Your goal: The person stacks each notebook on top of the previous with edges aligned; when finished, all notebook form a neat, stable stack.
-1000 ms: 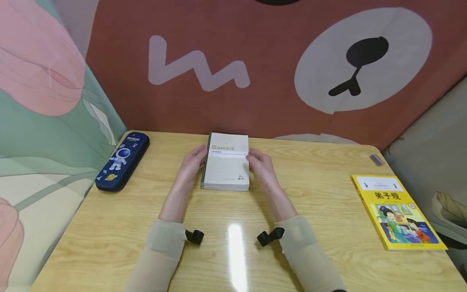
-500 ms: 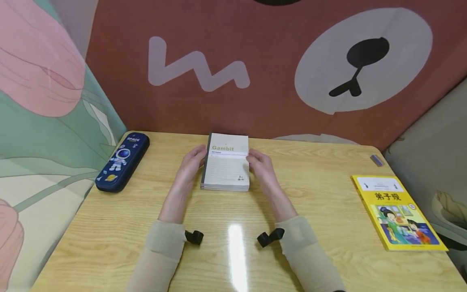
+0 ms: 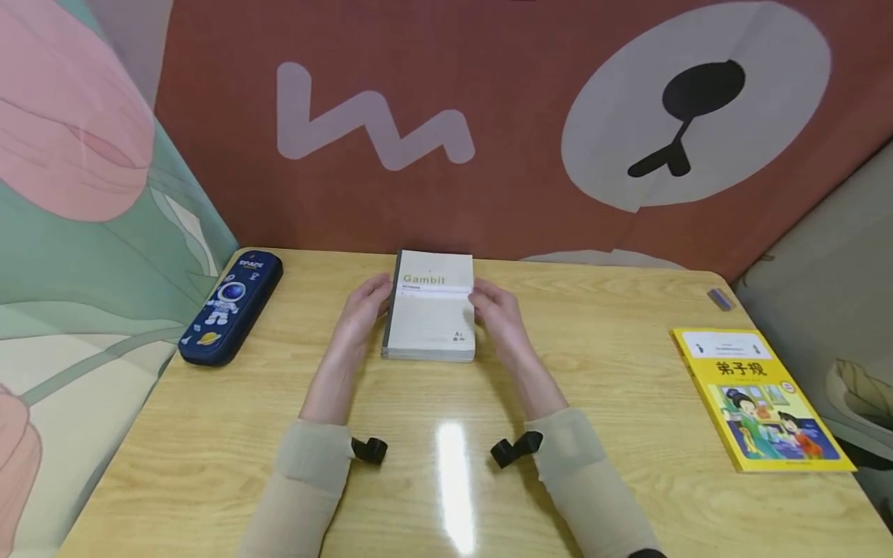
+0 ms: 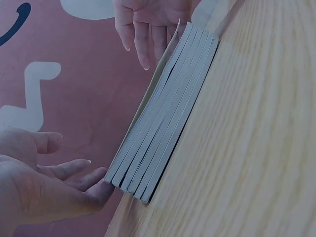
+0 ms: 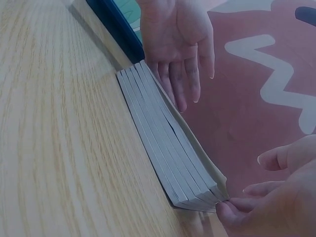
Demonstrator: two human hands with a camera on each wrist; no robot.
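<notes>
A neat stack of several notebooks (image 3: 432, 322), the top one with a white "Gambit" cover, lies flat near the table's far edge. Along its dark spine side is my left hand (image 3: 361, 314), and my right hand (image 3: 499, 316) is at the opposite side. In the left wrist view, my left hand's fairly straight fingers (image 4: 69, 170) touch a corner of the stack. The right wrist view has my right hand's fingertips (image 5: 229, 210) against the other corner, fingers loosely extended. Neither hand curls round the notebooks. The top cover lifts slightly from the pages.
On the table's left lies a dark blue astronaut pencil case (image 3: 232, 306). To the right are a yellow book (image 3: 760, 399) and a small blue-grey eraser-like block (image 3: 720, 299). A red-brown printed cloth (image 3: 516, 201) hangs behind the wooden table (image 3: 607, 465).
The head view has shifted a little, so the whole scene sits slightly higher. Both hands stay at the sides of the notebook stack.
</notes>
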